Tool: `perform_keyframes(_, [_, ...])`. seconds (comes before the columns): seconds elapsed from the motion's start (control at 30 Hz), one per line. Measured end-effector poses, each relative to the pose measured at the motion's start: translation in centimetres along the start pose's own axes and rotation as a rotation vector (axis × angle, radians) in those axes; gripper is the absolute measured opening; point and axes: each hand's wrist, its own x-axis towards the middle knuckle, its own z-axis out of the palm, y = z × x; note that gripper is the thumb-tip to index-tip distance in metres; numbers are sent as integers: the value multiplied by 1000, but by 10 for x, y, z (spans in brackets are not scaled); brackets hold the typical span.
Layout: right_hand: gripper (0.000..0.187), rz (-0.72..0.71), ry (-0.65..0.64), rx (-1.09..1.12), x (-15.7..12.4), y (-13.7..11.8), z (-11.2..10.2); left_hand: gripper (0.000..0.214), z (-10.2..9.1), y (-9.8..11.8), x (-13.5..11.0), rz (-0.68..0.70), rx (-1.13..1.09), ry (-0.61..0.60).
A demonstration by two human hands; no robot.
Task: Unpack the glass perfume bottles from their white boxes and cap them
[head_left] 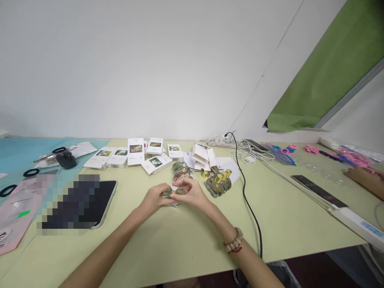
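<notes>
Near the middle of the table, my left hand [154,197] is closed around the side of a small flat glass bottle [167,193] with greenish contents. My right hand [192,193] is closed too, its thumb and fingers pinching at the bottle's top, where a small whitish piece [174,188] shows between them. Just beyond my hands stand more small glass bottles [179,165], one of them reddish. To the right of my right hand sits a group of similar bottles [216,188] with gold caps [223,176]. My fingers hide part of the held bottle.
White printed boxes [136,152] line the back left, and opened white cartons [201,156] lie behind the bottles. A tablet [105,200] and a dark cup [64,158] are at left. A black cable [244,192] crosses the table; a power strip [357,224] lies right.
</notes>
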Motion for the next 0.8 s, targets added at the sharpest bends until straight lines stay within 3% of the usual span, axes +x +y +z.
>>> perform_keyframes(0.1, [37, 31, 22, -182, -10, -10, 4, 26, 0, 0, 0, 23, -64, -14])
perform_keyframes(0.3, [46, 23, 99, -535, -47, -27, -3, 53, 2, 15, -6, 52, -197, -71])
perform_keyframes(0.37, [46, 66, 146, -625, -63, -23, -13, 49, 2, 19, -9, 91, -129, -100])
perform_keyframes(0.57, [45, 214, 376, -823, -102, 6, -50, 23, 6, 16, -12, 236, 383, -104])
perform_keyframes(0.8, [43, 123, 420, -823, -86, 14, -50, 27, 19, 16, -14, 229, 389, 59])
